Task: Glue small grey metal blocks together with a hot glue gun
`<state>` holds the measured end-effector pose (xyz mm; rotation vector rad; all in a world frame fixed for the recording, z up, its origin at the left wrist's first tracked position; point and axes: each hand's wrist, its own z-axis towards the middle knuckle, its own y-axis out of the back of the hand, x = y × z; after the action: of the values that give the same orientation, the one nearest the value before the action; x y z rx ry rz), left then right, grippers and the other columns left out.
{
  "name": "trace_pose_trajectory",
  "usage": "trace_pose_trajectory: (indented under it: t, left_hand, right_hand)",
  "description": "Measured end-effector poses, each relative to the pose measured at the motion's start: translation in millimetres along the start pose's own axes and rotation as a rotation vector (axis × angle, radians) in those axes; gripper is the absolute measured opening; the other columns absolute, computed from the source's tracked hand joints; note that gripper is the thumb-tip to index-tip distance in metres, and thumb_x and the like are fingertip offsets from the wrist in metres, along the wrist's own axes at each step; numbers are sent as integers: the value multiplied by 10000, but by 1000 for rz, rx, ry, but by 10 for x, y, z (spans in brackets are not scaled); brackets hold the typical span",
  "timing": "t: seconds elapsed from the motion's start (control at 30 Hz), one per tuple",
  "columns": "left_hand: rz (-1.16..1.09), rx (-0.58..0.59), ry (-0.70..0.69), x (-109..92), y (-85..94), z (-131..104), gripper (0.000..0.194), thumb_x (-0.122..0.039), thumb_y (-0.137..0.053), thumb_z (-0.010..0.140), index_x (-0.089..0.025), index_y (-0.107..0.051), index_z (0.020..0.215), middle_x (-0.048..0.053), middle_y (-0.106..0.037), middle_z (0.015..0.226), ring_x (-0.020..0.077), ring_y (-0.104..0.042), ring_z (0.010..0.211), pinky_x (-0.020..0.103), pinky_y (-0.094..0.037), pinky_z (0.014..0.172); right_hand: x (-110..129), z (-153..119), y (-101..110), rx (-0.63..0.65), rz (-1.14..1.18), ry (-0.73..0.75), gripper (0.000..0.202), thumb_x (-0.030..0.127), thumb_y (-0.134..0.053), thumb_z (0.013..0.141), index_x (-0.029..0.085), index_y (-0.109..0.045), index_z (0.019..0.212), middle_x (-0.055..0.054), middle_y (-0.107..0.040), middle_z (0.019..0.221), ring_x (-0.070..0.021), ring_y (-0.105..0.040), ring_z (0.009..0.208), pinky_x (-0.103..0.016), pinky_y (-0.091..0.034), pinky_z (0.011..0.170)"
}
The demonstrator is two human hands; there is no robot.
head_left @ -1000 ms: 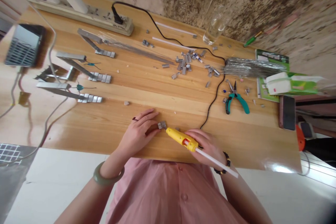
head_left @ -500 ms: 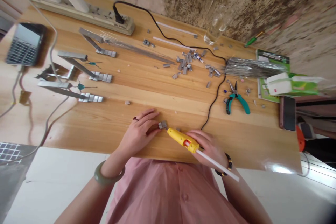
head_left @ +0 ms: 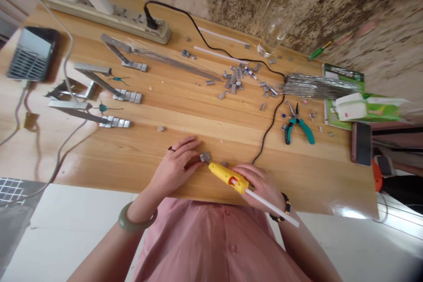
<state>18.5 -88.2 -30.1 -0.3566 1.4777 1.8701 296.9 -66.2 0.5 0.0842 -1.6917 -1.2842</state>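
Note:
My right hand [head_left: 259,183] is wrapped round a yellow glue gun [head_left: 228,177], with a white glue stick [head_left: 272,208] poking out of its back end. The gun's nozzle touches or nearly touches a small grey metal piece [head_left: 205,157] on the wooden table [head_left: 185,116]. My left hand [head_left: 177,164] rests on the table, thumb and forefinger closed at the left side of that piece. Another small grey piece [head_left: 224,164] lies partly hidden behind the gun.
Teal-handled pliers [head_left: 299,130] and a black cable [head_left: 269,128] lie right of centre. Loose grey pieces [head_left: 234,80] are scattered further back, beside a wire bundle [head_left: 317,86]. Bent metal frames [head_left: 94,75], a power strip [head_left: 132,26] and a glass [head_left: 271,37] stand around.
The glue gun and my right hand have shifted slightly left, its nozzle now just under the grey piece. My left hand has stayed in place.

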Motion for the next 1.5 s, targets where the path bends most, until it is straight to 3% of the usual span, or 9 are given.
trace_pose_trajectory:
  t: [0.3,1.5]
  left_hand:
    - [6,2,-6,-9,11,3,67,-214,-632,848,-179,-645,903,103,-657,1194,270,-514,1242,460,-475,990]
    - [18,-4,5,-11,-3,3,70,-233,-634,849,-181,-654,890,98,-663,1184,266,-522,1236,443,-476,991]
  right_hand:
    - [22,116,13,-33,4,25,364,191,-513,832,192,-542,1195,-100,-652,1128,-210,-633,1032,-348,-545,900]
    - [160,99,108,6,-156,45,320,260,-448,909,176,-551,1201,-105,-674,1114,-226,-654,988,-367,-561,852]
